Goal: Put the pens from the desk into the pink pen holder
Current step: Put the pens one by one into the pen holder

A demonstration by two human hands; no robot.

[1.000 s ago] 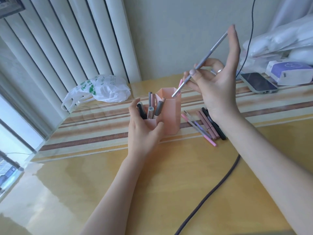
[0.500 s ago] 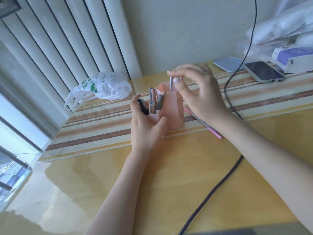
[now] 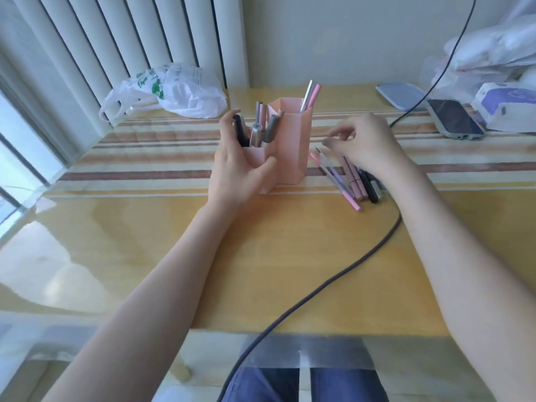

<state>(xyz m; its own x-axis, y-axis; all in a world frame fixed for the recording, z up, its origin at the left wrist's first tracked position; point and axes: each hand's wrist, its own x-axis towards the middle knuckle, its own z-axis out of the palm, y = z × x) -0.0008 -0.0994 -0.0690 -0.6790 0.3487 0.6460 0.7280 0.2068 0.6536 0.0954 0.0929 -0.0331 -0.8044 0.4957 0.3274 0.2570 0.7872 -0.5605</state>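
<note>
Left hand [image 3: 237, 172] is gripping the low front cell of the pink pen holder [image 3: 290, 146], frame centre. Right hand [image 3: 365, 143] — grip loosely curled, empty — is hovering over loose pens [image 3: 348, 178] on the tabletop [image 3: 261, 256], right of centre. Best pinching one pen mid-barrel — outermost first.

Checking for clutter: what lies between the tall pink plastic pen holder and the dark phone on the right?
In the head view, the right hand hovers over loose pens there, between pink pen holder and phone.
</note>
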